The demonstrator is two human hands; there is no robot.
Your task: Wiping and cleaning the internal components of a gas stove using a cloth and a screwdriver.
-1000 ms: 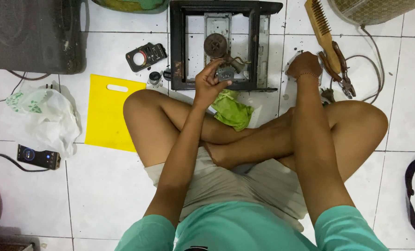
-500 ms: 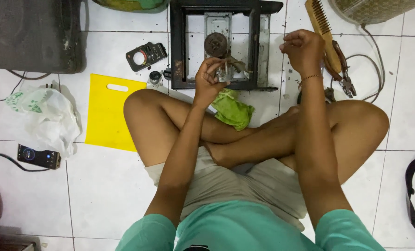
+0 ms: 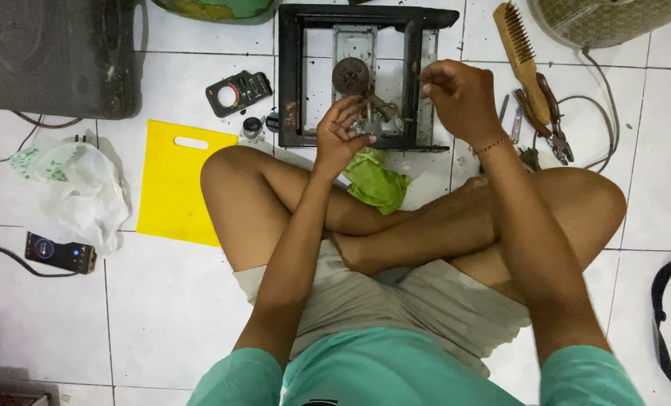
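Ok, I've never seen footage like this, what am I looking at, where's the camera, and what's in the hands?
There is no machine: a person sits cross-legged on a white tiled floor, filmed by one camera on their head, looking down. The left hand touches a rusty burner part inside a black metal frame. The right hand is raised over the frame's right side, fingers pinched; whether it holds something is too small to tell. Around them lie a green cloth, a yellow board, a meter, a wire brush, pliers, a plastic bag and a phone.
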